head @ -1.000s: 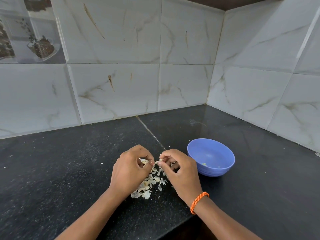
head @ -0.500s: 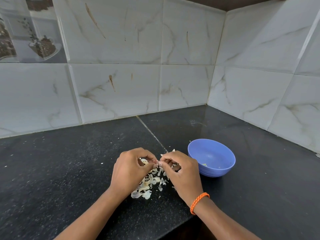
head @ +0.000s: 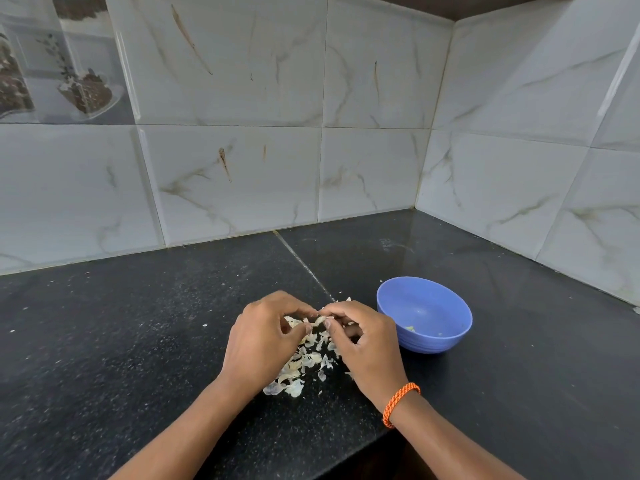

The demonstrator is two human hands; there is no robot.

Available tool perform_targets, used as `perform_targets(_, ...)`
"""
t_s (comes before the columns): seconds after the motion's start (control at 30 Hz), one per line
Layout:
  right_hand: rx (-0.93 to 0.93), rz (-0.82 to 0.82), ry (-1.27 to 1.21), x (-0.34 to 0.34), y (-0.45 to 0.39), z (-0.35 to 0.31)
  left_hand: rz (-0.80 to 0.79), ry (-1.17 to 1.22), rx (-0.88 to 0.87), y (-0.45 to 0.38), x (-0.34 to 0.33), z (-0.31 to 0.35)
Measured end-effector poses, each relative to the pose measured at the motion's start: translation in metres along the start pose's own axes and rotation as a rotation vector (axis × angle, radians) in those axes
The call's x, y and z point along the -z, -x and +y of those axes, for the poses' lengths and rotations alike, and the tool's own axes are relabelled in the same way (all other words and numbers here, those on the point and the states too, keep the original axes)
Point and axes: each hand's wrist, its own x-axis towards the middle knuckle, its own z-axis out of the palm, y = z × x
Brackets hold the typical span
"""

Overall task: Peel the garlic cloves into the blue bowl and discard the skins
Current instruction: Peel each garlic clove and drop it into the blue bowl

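Observation:
My left hand (head: 263, 337) and my right hand (head: 367, 341) meet over a heap of pale garlic skins (head: 304, 365) on the black counter. Between the fingertips of both hands is a small pale garlic clove (head: 319, 319), pinched from each side; whether it still has skin on it is too small to tell. The blue bowl (head: 424, 315) stands just right of my right hand, upright, with a few small pale bits at its bottom. My right wrist wears an orange cord bracelet.
The black granite counter (head: 121, 341) runs into a corner of white marble-look wall tiles (head: 242, 168) behind and on the right. Its front edge drops off near the lower right, under my right forearm. A seam crosses the counter behind the hands.
The hands have stayed over the skin heap, with small finger movements at the clove. The bowl has not moved.

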Motion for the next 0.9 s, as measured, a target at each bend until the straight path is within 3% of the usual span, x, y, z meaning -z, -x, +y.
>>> perform_targets(0.17, -0.027, -0.001, -0.054, 0.000, 0.000, -0.002, -0.056, 0.129, 0.000, -0.001, 0.001, -0.001)
perform_targets(0.33, 0.004, -0.010, -0.078, 0.002, 0.000, -0.009, -0.048, 0.145, 0.021, -0.001, -0.002, -0.001)
perform_targets(0.53, -0.097, -0.021, -0.168, 0.004, 0.001, -0.013, -0.053, 0.163, 0.070, -0.001, -0.003, -0.003)
perform_targets(0.9, -0.126, -0.015, -0.156, 0.005, 0.000, -0.013, -0.001, 0.190, 0.034, 0.001, 0.000, 0.005)
